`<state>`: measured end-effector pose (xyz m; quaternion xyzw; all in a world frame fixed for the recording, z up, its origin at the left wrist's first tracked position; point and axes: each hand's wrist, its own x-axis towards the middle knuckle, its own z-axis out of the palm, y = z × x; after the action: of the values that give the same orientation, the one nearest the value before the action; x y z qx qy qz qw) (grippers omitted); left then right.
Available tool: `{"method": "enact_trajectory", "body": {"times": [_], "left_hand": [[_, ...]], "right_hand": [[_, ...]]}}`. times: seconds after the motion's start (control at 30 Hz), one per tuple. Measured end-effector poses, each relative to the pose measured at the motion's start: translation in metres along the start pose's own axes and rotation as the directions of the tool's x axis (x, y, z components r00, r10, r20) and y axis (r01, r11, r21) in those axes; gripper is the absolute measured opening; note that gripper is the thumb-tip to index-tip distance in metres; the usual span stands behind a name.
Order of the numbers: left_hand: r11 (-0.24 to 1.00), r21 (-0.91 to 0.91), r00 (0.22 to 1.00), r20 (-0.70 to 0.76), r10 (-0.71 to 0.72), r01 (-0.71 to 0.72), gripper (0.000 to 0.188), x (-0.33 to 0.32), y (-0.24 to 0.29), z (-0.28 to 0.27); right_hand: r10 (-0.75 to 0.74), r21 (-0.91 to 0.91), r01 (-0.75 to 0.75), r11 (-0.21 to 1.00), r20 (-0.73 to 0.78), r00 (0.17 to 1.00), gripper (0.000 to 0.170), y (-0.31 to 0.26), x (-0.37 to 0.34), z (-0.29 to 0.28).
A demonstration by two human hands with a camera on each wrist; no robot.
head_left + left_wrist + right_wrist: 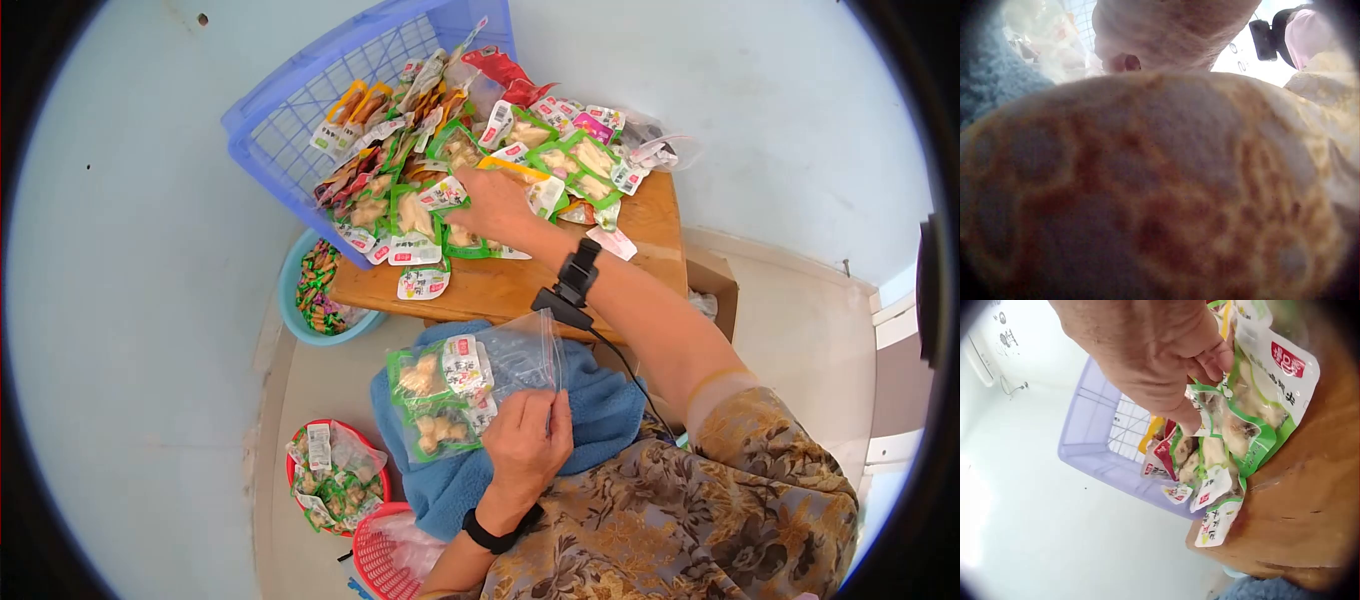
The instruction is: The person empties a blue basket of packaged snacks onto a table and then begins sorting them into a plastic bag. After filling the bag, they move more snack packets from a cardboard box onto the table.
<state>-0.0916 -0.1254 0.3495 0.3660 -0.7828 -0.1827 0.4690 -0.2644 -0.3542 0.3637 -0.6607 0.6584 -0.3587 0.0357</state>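
Observation:
On the lap lies a clear zip bag point(525, 355) with green-and-white snack packets point(440, 400) inside. My left hand point(525, 440) pinches the bag near its open end. Over the table, my right hand point(495, 205) is in a heap of sealed snack packets point(590, 165). Its thumb and fingers pinch a green-edged packet point(1207, 403) by its white end, among others of the same kind. The left wrist view is mostly filled by patterned clothing point(1166, 187), with part of a hand point(1166, 31) above it.
A blue plastic basket point(290, 110) lies tipped on the wooden table point(480, 285), packets spilling from it. Below stand a light-blue basin point(290, 290) of small wrapped pieces, a red bowl point(385, 470) of packets and a red basket point(370, 560). A blue cloth point(600, 400) covers the lap.

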Motion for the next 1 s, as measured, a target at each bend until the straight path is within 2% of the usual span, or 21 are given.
{"method": "enact_trajectory", "body": {"times": [0.03,0.07,0.13,0.27,0.3,0.33,0.4,0.47,0.53,0.57,0.63,0.67,0.73,0.77,0.83,0.87,0.9,0.97,1.0], "left_hand": [[1.0,0.005,1.0,0.013,-0.014,0.014,0.018,-0.001,0.0,0.0],[1.0,0.009,0.999,0.024,-0.026,0.026,0.018,-0.002,0.0,-0.001],[1.0,0.018,1.0,0.013,-0.015,0.014,0.017,-0.002,0.0,-0.002],[1.0,0.019,1.0,-0.018,-0.008,0.009,0.016,-0.002,0.0,-0.001],[1.0,0.015,1.0,-0.016,-0.008,0.008,0.016,-0.003,0.0,-0.001],[0.999,0.003,0.999,-0.019,-0.036,0.036,0.015,-0.003,0.001,0.0],[0.998,-0.01,0.998,-0.017,-0.064,0.064,0.014,-0.004,0.001,0.0],[0.99,-0.055,0.991,-0.031,-0.131,0.129,0.012,-0.005,0.002,0.001],[0.988,-0.061,0.989,-0.038,-0.145,0.142,0.012,-0.005,0.002,0.001],[0.986,-0.067,0.986,-0.045,-0.158,0.155,0.012,-0.005,0.003,0.001],[0.986,-0.066,0.987,-0.043,-0.158,0.155,0.012,-0.006,0.003,0.002],[0.986,-0.068,0.987,-0.045,-0.155,0.152,0.012,-0.006,0.003,0.003],[0.985,-0.081,0.987,-0.037,-0.159,0.156,0.012,-0.005,0.005,0.005],[0.983,-0.088,0.986,-0.042,-0.164,0.16,0.012,-0.004,0.006,0.006],[0.983,-0.085,0.986,-0.022,-0.166,0.163,0.012,-0.005,0.008,0.006],[0.982,-0.076,0.984,-0.015,-0.175,0.174,0.013,-0.005,0.008,0.006],[0.982,-0.074,0.985,-0.012,-0.175,0.173,0.013,-0.005,0.008,0.005],[0.986,-0.064,0.988,-0.01,-0.154,0.153,0.014,-0.005,0.008,0.005],[0.986,-0.06,0.988,-0.01,-0.157,0.156,0.014,-0.006,0.008,0.004]], "right_hand": [[0.062,-0.042,-0.059,0.997,0.054,0.997,0.039,0.001,0.004,0.003],[0.062,-0.039,-0.06,0.997,0.056,0.996,0.039,0.002,0.006,0.004],[0.122,0.004,-0.122,0.993,-0.02,0.992,0.027,0.006,0.008,0.004],[0.074,0.117,-0.063,0.991,-0.098,0.992,0.018,0.019,-0.009,-0.031],[0.201,0.356,-0.168,0.919,-0.057,0.978,0.016,0.022,-0.019,-0.043],[0.311,0.567,-0.263,0.781,0.012,0.95,0.016,0.025,-0.029,-0.055],[0.416,0.618,-0.309,0.723,-0.033,0.909,0.018,0.01,-0.057,-0.091],[0.476,0.68,-0.338,0.65,-0.018,0.879,0.016,0.035,-0.089,-0.1],[0.586,0.77,-0.389,0.506,0.025,0.81,0.029,0.022,-0.127,-0.122],[0.589,0.77,-0.392,0.504,0.026,0.808,0.029,0.024,-0.147,-0.128],[0.616,0.804,-0.507,0.309,0.237,0.751,0.043,0.027,-0.185,-0.136],[0.623,0.805,-0.508,0.306,0.234,0.746,0.043,0.024,-0.199,-0.136],[0.611,0.866,-0.488,0.113,0.327,0.721,0.042,0.019,-0.227,-0.133],[0.618,0.868,-0.484,0.112,0.32,0.718,0.042,0.021,-0.241,-0.132],[0.575,0.745,-0.635,0.205,0.433,0.694,0.038,0.027,-0.264,-0.13],[0.539,0.721,-0.652,0.236,0.461,0.705,0.03,0.021,-0.267,-0.132],[0.539,0.722,-0.652,0.233,0.462,0.704,0.03,0.02,-0.271,-0.133],[0.44,0.446,-0.656,0.609,0.497,0.748,0.025,0.023,-0.278,-0.137],[0.438,0.447,-0.657,0.607,0.501,0.746,0.025,0.024,-0.278,-0.142]]}}
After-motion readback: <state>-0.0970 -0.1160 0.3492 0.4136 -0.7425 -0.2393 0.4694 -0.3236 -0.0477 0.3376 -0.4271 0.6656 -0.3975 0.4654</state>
